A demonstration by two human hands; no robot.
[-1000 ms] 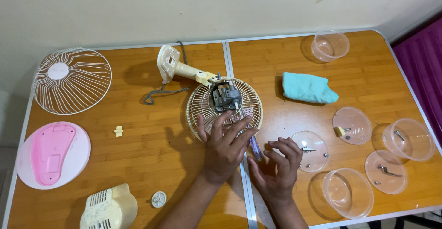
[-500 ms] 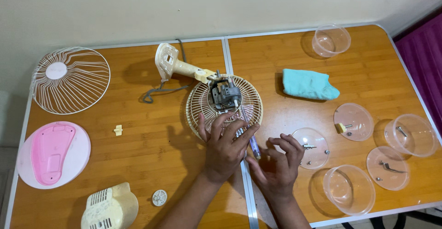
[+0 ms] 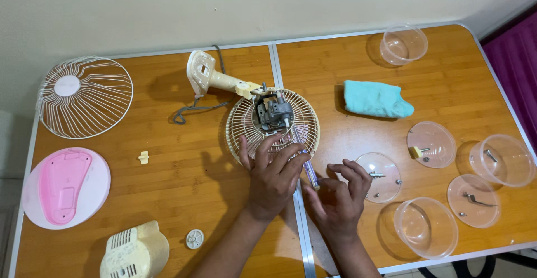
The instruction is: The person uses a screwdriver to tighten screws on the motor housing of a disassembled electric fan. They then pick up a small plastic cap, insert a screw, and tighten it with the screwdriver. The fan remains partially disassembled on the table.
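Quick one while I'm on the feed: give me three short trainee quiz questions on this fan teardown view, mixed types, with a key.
1. True or false: the left hand rests on the rear fan guard that carries the motor.
2. Which item lies between the rear fan guard and the far clear bowl? A) pink base plate B) turquoise cloth C) white front grille
3. Fill in: the right hand holds a ____ angled toward the motor.

Key
1. True
2. B
3. Screwdriver
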